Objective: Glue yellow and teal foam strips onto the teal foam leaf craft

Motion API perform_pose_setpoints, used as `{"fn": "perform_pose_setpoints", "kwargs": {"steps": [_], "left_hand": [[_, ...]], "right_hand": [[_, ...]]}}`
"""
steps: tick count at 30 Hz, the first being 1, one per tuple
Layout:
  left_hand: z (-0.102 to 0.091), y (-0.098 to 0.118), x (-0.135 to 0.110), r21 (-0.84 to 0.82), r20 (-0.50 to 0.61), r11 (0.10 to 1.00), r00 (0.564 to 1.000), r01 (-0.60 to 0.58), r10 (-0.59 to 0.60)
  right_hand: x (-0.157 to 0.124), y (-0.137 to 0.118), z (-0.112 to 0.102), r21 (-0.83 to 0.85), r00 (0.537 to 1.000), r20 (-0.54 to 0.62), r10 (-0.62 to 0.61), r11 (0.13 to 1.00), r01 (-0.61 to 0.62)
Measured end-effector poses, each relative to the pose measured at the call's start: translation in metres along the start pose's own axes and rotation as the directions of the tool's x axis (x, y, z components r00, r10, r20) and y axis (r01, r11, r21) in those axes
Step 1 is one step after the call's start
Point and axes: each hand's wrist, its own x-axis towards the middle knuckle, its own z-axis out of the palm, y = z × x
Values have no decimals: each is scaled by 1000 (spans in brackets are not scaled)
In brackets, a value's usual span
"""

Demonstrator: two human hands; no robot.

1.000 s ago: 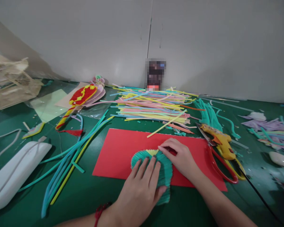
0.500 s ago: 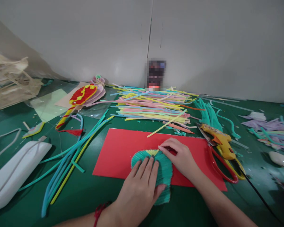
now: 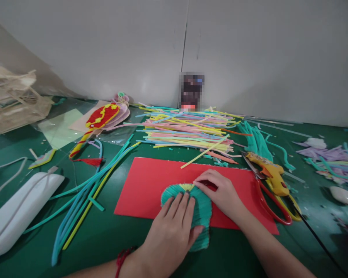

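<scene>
My left hand lies flat, fingers stretched, over a rounded teal piece made of pipe cleaners laid side by side. A small pale-yellow section shows at the piece's top edge, just beyond my left fingertips. There my right hand has thumb and forefinger pinched together on what looks like the end of a yellow pipe cleaner; the fingers hide most of it. Beneath the piece is a red sheet, and the teal piece overhangs its near edge.
Loose pastel pipe cleaners are piled behind the sheet. Red-handled scissors and a yellow glue gun lie at the right, the scissors overlapping the sheet. Leftward are more pipe cleaners, a white power strip and a red-yellow fan-shaped ornament.
</scene>
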Motion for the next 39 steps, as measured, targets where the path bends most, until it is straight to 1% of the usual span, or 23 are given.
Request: {"fn": "perform_pose_setpoints", "kwargs": {"steps": [6, 11, 15, 23, 36, 39], "left_hand": [[-6, 1, 4, 58, -29, 998, 999, 18, -17], [-7, -2, 5, 135, 40, 990, 998, 45, -51], [-5, -2, 4, 142, 83, 988, 994, 53, -65], [-1, -2, 2, 171, 91, 982, 992, 75, -92], [1, -3, 4, 179, 66, 981, 995, 68, -81], [1, -3, 4, 178, 75, 982, 994, 68, -82]], "right_hand": [[0, 0, 0, -4, 1000, 14, -9, 1000, 9], [-1, 0, 0, -2, 1000, 26, 9, 1000, -9], [-1, 0, 0, 0, 1000, 27, 5, 1000, -5], [0, 1, 0, -6, 1000, 26, -12, 1000, 13], [-1, 1, 0, -14, 999, 36, -18, 1000, 18], [-1, 1, 0, -14, 999, 36, -18, 1000, 19]]}}
